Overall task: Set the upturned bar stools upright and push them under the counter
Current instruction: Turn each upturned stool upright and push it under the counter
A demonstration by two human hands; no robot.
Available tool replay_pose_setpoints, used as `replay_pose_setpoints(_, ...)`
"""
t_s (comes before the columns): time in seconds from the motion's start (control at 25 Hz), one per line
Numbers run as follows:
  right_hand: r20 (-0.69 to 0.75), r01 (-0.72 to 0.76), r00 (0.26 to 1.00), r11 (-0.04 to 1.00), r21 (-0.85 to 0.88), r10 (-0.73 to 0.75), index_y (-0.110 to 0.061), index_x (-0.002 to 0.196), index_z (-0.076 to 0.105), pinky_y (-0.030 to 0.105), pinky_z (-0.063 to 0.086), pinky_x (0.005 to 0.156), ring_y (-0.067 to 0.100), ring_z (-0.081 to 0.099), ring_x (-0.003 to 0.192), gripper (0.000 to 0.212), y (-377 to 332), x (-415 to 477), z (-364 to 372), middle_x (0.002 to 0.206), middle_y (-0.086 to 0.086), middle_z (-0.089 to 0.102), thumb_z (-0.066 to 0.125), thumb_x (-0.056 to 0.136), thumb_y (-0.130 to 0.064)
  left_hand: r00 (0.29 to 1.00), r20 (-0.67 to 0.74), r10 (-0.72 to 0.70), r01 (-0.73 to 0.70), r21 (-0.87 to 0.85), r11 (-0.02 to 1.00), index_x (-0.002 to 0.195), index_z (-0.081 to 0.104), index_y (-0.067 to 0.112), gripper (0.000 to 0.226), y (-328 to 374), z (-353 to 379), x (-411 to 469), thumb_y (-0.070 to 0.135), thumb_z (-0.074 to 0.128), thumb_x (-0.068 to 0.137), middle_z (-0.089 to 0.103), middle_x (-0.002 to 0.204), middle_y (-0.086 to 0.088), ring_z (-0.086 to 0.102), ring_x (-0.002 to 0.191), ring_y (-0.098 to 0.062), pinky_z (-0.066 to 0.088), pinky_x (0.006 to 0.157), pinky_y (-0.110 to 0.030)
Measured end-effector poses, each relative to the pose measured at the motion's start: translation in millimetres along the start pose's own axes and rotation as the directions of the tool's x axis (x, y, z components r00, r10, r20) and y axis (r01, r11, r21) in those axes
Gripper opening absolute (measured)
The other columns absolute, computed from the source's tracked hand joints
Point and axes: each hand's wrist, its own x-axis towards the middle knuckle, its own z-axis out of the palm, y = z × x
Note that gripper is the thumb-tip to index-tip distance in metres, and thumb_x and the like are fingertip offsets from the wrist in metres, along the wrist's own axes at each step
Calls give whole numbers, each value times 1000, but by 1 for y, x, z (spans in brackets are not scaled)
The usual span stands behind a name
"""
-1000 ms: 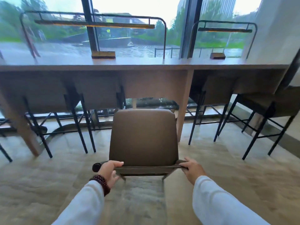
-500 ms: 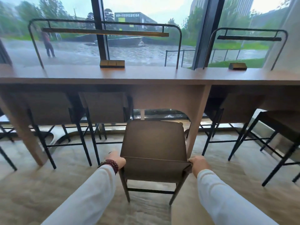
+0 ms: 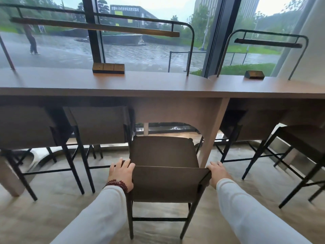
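A brown bar stool [image 3: 163, 152] with thin black legs stands upright on the floor in front of me. Its seat front reaches just below the edge of the long wooden counter [image 3: 158, 85]. My left hand [image 3: 121, 173], with a bead bracelet at the wrist, holds the left end of the low backrest, fingers over its top corner. My right hand [image 3: 218, 175] grips the right end of the same backrest. The stool sits close to the counter's slanted support panel [image 3: 211, 131] on its right.
Two stools [image 3: 98, 124] [image 3: 24, 127] are tucked under the counter on the left, one [image 3: 253, 124] on the right, and another [image 3: 302, 138] stands further out at far right. Small wooden blocks [image 3: 108, 68] [image 3: 254, 74] and arched lamps sit on the counter by the window.
The stool went from tipped back, with its seat facing me, to standing upright on its legs. It moved closer to the counter, both hands staying on its backrest.
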Motion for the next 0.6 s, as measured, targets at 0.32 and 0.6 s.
replay_pose_setpoints(0.32,-27,-59,998,998,11,59,-24,147,24,42,16,119,20,1,147,71,-13,47,-5,160,-8,6,51,84,-3,999,42,31,-30,-12,999,146,22,24,74,-3,-4,62,15,56,81,16,157,0,5,146,-26,19,118,-36)
replay_pose_setpoints(0.6,-143,-9,989,963,-271,-31,-20,131,46,47,4,119,20,15,145,45,-19,64,-5,149,-1,35,50,87,-13,1000,-23,13,-9,182,983,132,42,27,52,13,-2,87,20,51,81,49,132,2,33,131,-26,15,117,-42)
